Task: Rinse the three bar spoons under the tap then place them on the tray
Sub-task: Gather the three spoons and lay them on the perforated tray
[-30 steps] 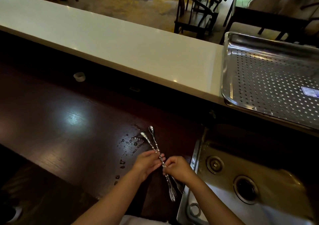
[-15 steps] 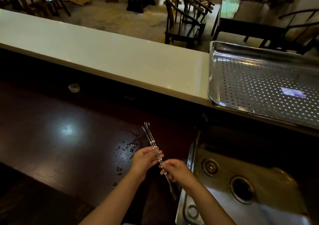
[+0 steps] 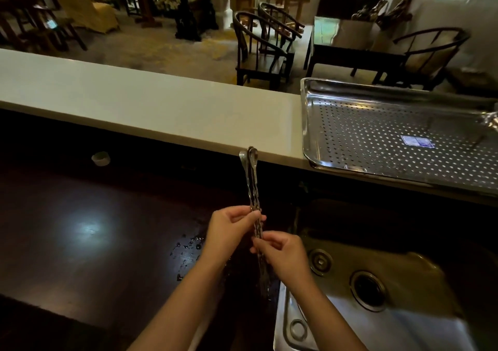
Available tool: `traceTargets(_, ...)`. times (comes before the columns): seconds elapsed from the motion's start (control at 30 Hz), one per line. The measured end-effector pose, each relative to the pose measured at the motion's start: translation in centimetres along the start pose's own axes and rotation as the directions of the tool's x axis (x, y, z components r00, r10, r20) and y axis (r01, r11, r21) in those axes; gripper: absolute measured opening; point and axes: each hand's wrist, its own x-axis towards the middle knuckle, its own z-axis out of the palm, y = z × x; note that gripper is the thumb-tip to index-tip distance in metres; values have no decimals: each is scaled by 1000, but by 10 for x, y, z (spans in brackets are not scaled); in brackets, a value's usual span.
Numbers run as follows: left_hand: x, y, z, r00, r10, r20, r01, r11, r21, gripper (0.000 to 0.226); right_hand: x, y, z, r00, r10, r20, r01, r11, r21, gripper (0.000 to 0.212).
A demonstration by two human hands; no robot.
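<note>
A bundle of twisted metal bar spoons [image 3: 252,186] stands nearly upright over the dark counter, bowls up near the white ledge. My left hand [image 3: 231,228] pinches the bundle at mid-stem. My right hand [image 3: 283,256] grips it just below, at the sink's left edge. The stems overlap, so their number is unclear. The perforated steel tray [image 3: 307,124] sits on the white ledge at the right. Part of the tap [image 3: 489,119] shows at the right edge above the tray.
A steel sink [image 3: 420,275] with a drain lies below the tray, right of my hands. Water drops [image 3: 188,248] spot the dark wooden counter left of the hands. A small white cup [image 3: 100,158] stands under the white ledge [image 3: 161,108]. Chairs and tables fill the room beyond.
Both hands have lifted the spoons off the dark counter and tipped them from slanting to nearly upright. The view has tilted up toward the room.
</note>
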Motion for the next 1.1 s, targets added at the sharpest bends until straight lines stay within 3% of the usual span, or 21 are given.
traceTargets(0.23,-6,41,24,980,107,168,-115,993,37,13,-10,-34,-24,983,-145,-115,143,989,-22,26)
traceTargets(0.37,-7,72,53,956,209,206,-226,972,61,12,-11,-57,-49,965,-207,-164,211,977,9,28)
traceTargets(0.5,-5,100,90,941,238,239,-245,969,1,14,-11,-78,-87,955,-227,-190,248,964,97,23)
traceTargets(0.67,-1,116,134,913,315,259,-318,948,-29,20,-13,-94,-133,920,-272,-282,300,952,59,21)
traceTargets(0.93,14,108,188,934,218,282,-205,976,-76,23,-17,-97,-195,895,-263,-360,246,965,-93,16)
traceTargets(1.1,27,111,207,966,193,172,-177,978,-107,17,-13,-99,-231,895,-210,-393,193,978,-81,15)
